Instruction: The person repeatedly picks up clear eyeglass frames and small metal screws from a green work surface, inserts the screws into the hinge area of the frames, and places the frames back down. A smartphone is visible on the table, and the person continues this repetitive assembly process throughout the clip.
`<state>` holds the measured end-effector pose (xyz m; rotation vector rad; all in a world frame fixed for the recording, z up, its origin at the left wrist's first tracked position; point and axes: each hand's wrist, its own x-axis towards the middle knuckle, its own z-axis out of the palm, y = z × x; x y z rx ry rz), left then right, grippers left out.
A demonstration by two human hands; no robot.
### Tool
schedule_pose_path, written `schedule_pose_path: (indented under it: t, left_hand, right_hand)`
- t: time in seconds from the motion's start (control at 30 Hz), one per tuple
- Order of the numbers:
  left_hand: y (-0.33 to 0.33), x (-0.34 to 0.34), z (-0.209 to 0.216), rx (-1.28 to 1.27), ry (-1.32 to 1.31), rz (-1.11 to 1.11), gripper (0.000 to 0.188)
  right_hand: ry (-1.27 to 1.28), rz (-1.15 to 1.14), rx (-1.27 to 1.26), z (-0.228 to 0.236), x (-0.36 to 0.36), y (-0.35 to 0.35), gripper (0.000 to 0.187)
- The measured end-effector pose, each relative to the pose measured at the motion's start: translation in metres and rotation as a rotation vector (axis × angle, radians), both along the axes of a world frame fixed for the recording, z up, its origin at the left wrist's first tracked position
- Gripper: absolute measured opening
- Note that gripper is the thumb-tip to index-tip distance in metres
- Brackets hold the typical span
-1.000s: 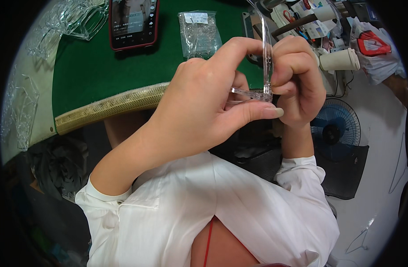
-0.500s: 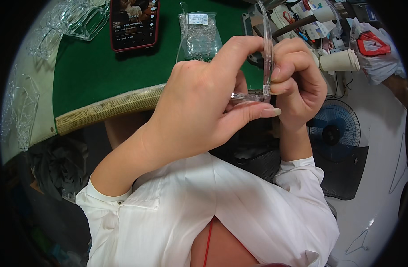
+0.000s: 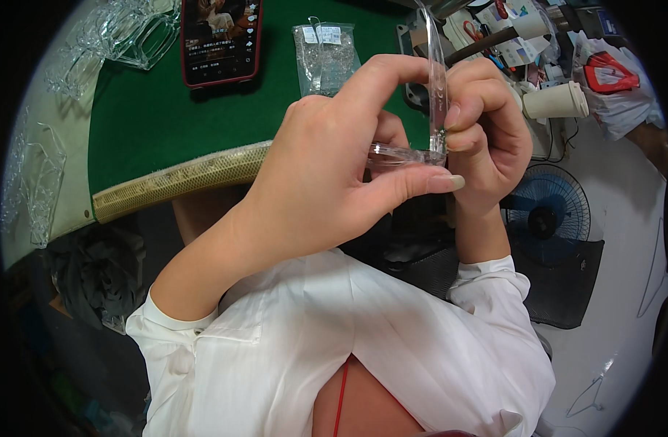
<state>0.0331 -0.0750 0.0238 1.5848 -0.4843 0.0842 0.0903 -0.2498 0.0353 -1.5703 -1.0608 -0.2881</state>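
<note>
Both hands hold a clear plastic eyeglass frame (image 3: 436,95) above the table's front edge. One clear arm of it stands upright, meeting a flatter clear part in a corner near the fingertips. My left hand (image 3: 323,164) is closed round the flatter part, its thumb stretched below the corner and its index finger reaching the upright arm. Thumb and fingers of my right hand (image 3: 490,135) pinch at the corner, where a tiny dark, shiny piece shows. My left hand's fingers hide much of the frame.
A green mat (image 3: 181,120) covers the table, bearing a phone (image 3: 221,44) and a clear bag of small parts (image 3: 326,62). Clear eyeglass frames (image 3: 141,36) lie heaped at left. To the right are a paper cup (image 3: 556,100), a plastic bag (image 3: 618,109) and a blue fan (image 3: 548,207).
The held frame has tilted slightly, and its flatter part sits a little higher at the left. The tiny dark piece now shows at the corner. Both hands keep their grip.
</note>
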Motion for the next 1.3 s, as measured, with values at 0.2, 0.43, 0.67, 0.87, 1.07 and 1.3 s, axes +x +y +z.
schedule_pose_path:
  t: [0.2, 0.43, 0.67, 0.87, 1.07, 1.3]
  left_hand:
    - [0.001, 0.0, 0.001, -0.024, 0.016, -0.025, 0.066]
    - [-0.002, 0.001, -0.001, -0.103, 0.033, -0.045, 0.066]
    - [-0.001, 0.004, 0.001, -0.039, 0.035, -0.075, 0.066]
    - [-0.001, 0.005, 0.007, -0.255, 0.202, -0.221, 0.066]
    - [0.003, 0.004, 0.013, -0.447, 0.369, -0.379, 0.065]
    - [0.003, 0.005, 0.015, -0.458, 0.422, -0.394, 0.065]
  right_hand:
    - [-0.069, -0.015, -0.058, 0.002, 0.002, -0.003, 0.028]
    - [-0.064, 0.045, -0.027, 0.002, 0.006, -0.005, 0.022]
    - [0.177, 0.138, 0.114, 0.0, 0.006, -0.01, 0.021]
    - [-0.172, 0.056, -0.07, 0.014, 0.013, -0.017, 0.03]
    - [-0.608, 0.015, -0.172, 0.034, 0.023, -0.014, 0.027]
    - [-0.72, -0.005, -0.386, 0.056, 0.017, -0.013, 0.031]
